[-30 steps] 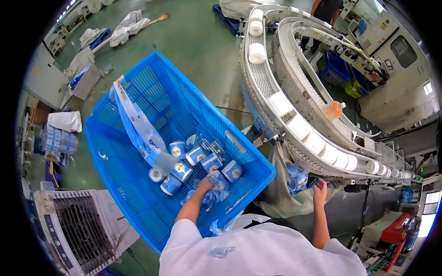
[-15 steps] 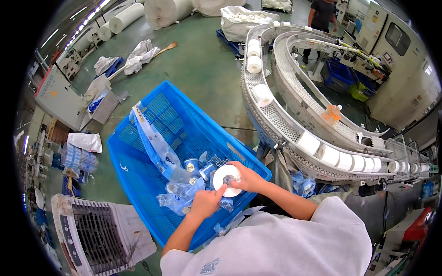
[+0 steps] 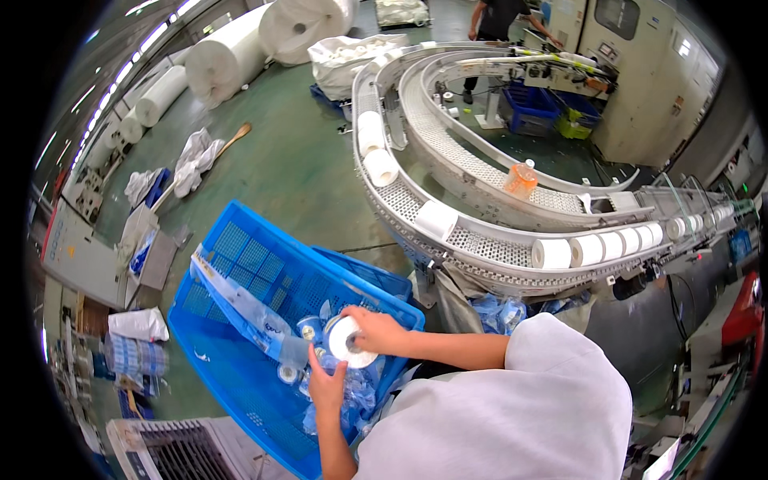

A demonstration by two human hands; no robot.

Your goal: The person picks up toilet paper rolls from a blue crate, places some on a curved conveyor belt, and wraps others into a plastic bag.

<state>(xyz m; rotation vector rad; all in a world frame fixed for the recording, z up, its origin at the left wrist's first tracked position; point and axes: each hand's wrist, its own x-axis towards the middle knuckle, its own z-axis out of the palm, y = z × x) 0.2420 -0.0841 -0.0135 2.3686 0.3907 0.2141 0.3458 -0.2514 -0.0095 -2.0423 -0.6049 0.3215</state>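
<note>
Over the blue plastic crate (image 3: 210, 376), my right hand (image 3: 379, 332) grips a white toilet paper roll (image 3: 338, 342), its fingertips at the core hole. My left hand (image 3: 326, 392) is just below the roll, thumb and forefinger apart, holding nothing that I can see. Beneath the hands, the crate holds crumpled clear and blue plastic wrap (image 3: 356, 396) and a few blue-wrapped rolls (image 3: 309, 327). A long strip of printed film (image 3: 244, 304) lies across the crate from its far left corner.
A curved conveyor (image 3: 488, 252) carrying white rolls (image 3: 436, 219) runs beyond the crate and to the right. An orange-and-clear bottle (image 3: 521, 179) stands on its inner track. A grey slatted unit (image 3: 188, 448) sits at lower left. Another person (image 3: 496, 20) stands at the far machine.
My left hand has come away from the roll's core and its fingers have spread. The right hand still holds the roll. The view has turned right, so the crate appears further left and lower.
</note>
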